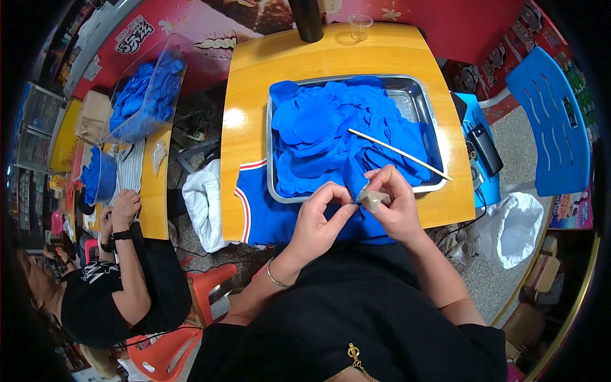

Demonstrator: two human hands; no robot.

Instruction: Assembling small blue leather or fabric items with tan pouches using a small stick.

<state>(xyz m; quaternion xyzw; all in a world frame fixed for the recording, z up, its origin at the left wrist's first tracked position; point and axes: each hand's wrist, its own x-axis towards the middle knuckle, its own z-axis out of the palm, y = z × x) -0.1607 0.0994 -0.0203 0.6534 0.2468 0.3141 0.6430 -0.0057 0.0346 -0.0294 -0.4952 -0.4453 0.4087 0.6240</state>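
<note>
- steel tray [425, 108]: bare metal, brushed and faintly shiny, the landmark here.
- blue cloth rounds [331, 127], heaped inside the tray: soft matt fabric, no sheen.
- thin stick [398, 153], lying across the heap in the tray: pale raw wood, smooth.
- table top [254, 83] under the tray: varnished yellow wood, glossy, with a glare spot left of the tray.
- blue garment [267, 213] with red and white trim, under the tray's near edge: knit cloth, matt.
- small grey-beige piece [372, 200], just before the tray's near edge, pinched by the right hand [394, 204] with the left hand [321, 219] touching: dull, soft-looking, material unclear.
- clear cup [360, 25] beyond the tray: thin glossy plastic.
- chair [547, 121] right of the tray: smooth blue plastic.
</note>
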